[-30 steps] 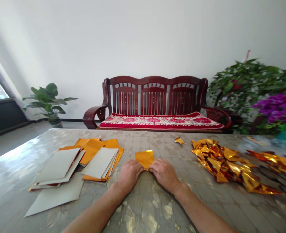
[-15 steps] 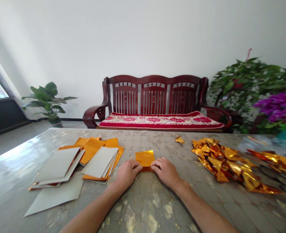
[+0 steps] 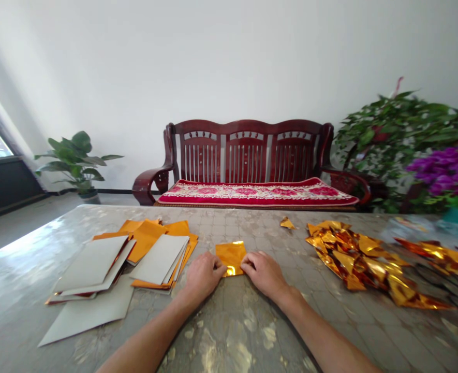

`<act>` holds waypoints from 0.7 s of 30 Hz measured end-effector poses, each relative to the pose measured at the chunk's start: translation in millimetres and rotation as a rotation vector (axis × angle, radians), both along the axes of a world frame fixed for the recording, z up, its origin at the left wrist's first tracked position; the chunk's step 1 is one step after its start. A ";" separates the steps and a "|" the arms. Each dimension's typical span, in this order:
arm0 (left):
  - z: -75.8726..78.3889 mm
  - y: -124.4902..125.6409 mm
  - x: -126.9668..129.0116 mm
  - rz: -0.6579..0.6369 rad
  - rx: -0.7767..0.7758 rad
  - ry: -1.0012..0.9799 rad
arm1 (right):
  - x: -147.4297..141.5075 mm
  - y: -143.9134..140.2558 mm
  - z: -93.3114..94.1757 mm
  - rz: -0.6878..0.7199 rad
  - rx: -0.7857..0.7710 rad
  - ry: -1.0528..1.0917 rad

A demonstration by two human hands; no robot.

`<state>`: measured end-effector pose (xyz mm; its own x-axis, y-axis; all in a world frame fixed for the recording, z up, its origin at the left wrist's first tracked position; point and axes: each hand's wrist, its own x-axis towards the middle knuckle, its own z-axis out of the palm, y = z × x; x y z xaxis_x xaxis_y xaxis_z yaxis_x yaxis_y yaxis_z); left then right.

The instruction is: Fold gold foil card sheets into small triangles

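Note:
A small folded sheet of gold foil paper (image 3: 231,255) lies flat on the patterned table (image 3: 232,331) in front of me. My left hand (image 3: 202,276) pinches its near left corner. My right hand (image 3: 265,273) presses on its near right corner. Both hands rest on the table with fingers curled onto the paper's near edge, where a bright fold shows between them.
Loose gold and grey sheets (image 3: 123,264) lie spread at the left. A heap of folded gold foil pieces (image 3: 363,261) sits at the right, with one stray piece (image 3: 286,223) farther back. Beyond the table stand a red wooden bench (image 3: 248,166), a potted plant (image 3: 77,163) and flowers (image 3: 446,173).
My hands drew back slightly toward me along the gold sheet. Its near edge now shows a bright folded strip between my fingers.

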<state>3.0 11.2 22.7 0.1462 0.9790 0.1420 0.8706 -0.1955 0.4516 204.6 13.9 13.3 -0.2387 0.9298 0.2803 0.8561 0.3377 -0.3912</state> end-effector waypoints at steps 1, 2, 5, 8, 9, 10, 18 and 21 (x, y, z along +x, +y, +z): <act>-0.5 0.1 -0.1 0.005 0.005 0.008 | -0.3 0.1 0.2 -0.004 0.000 -0.012; -0.9 0.2 -0.1 0.007 0.005 0.020 | -0.6 0.3 0.3 -0.008 0.001 -0.024; -1.9 0.6 0.2 0.004 0.001 0.072 | -1.0 1.6 -0.3 -0.012 0.004 -0.051; -2.0 1.2 0.6 0.000 0.002 0.129 | -0.9 3.1 -1.1 -0.008 -0.001 -0.071; -1.7 1.4 0.9 0.000 -0.002 0.144 | -0.8 3.5 -1.2 -0.004 -0.006 -0.079; -1.2 1.4 1.2 0.000 -0.007 0.158 | -0.8 3.9 -1.2 -0.001 -0.013 -0.088; 2.8 -2.1 4.8 -0.014 -0.017 0.219 | -1.4 4.0 -0.4 -0.007 -0.024 -0.136; 2.2 -2.9 4.7 -0.026 -0.011 0.222 | -1.4 3.8 -0.3 0.000 -0.011 -0.156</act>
<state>7.7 8.2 24.9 0.1977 0.9759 0.0927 0.9435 -0.2151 0.2521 203.2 17.7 13.0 -0.2784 0.9327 0.2294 0.9069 0.3339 -0.2571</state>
